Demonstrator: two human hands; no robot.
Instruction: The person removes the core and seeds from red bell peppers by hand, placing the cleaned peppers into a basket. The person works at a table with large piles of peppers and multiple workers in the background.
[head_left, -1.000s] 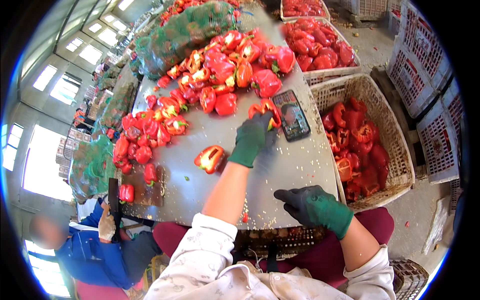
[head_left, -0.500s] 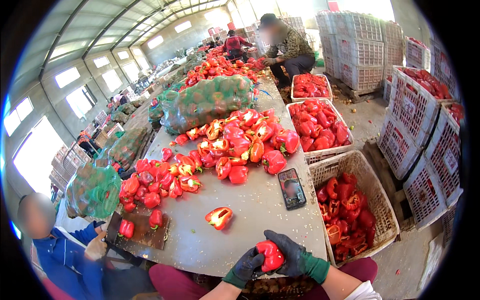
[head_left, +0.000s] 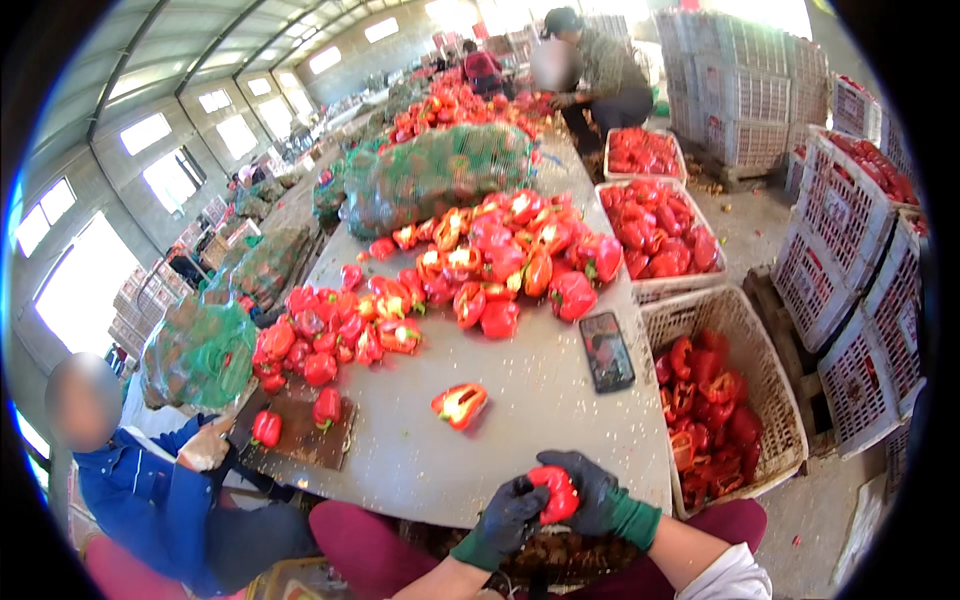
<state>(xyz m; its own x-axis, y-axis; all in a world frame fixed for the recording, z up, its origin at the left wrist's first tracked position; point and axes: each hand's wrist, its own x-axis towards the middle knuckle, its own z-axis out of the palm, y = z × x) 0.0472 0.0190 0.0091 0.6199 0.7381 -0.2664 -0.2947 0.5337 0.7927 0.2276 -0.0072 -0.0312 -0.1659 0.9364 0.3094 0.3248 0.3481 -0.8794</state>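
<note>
Between my two gloved hands, at the table's near edge, is a red bell pepper [head_left: 557, 494]. My left hand [head_left: 512, 518], in a dark glove with a green cuff, grips its left side. From behind and the right, my right hand [head_left: 598, 497] curls its fingers round it. A cut pepper half [head_left: 461, 405] lies alone on the metal table [head_left: 400, 460], its pale core facing up. Farther off spreads a heap of red peppers [head_left: 495, 250], some cut open. A phone [head_left: 607, 352] rests near the right edge.
A white crate [head_left: 790, 430] of cut peppers stands by the table's right side, with fuller crates [head_left: 722, 265] beyond. Green net sacks [head_left: 440, 180] lie behind the heap. A co-worker in blue [head_left: 165, 500] sits at the left beside a brown board [head_left: 310, 440]. Stacked crates [head_left: 835, 215] line the right.
The view has shifted, so the table and peppers sit slightly higher and to the right. Both hands still hold the pepper, which looks turned. The far co-worker leans farther over the table.
</note>
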